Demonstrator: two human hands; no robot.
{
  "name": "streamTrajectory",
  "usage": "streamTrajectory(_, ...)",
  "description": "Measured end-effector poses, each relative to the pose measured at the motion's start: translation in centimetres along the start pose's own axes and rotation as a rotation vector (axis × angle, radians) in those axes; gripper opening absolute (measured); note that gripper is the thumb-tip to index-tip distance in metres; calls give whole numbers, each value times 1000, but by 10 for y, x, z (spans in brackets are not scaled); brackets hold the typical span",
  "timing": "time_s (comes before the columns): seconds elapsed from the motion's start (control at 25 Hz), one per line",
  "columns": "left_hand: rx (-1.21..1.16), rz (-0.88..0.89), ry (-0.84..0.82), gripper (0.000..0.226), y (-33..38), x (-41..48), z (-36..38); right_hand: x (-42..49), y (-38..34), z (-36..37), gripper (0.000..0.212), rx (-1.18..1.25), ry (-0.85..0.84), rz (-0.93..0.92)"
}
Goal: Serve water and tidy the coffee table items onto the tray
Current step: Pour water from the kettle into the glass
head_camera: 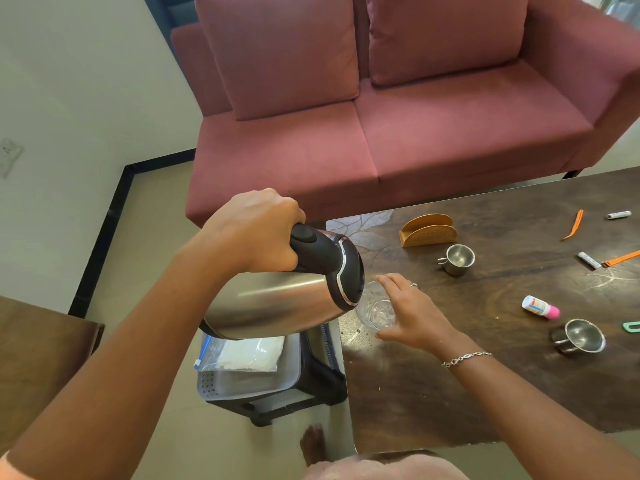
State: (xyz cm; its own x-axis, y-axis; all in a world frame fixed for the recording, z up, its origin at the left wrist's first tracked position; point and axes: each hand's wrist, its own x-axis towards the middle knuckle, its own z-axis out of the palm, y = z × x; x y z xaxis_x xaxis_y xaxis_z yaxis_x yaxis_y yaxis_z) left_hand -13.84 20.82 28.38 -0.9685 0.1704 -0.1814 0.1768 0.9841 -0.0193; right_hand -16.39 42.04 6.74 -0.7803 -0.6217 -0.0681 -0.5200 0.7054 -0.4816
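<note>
Kettle (277, 303) gripped, right fingers (393, 281) round glass (375, 310)

Part of glass (376, 312) behind kettle (277, 303)
</note>
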Motion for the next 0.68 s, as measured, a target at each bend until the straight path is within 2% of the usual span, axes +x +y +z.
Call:
streamTrajectory(0.2, -3, -4, -1, 31, 0, 3, 0, 1, 3, -1, 92, 2, -4, -6)
streamTrajectory(0.68, -7, -11, -14, 28, -3, 10, -1, 5, 6, -1, 94, 2, -10, -8)
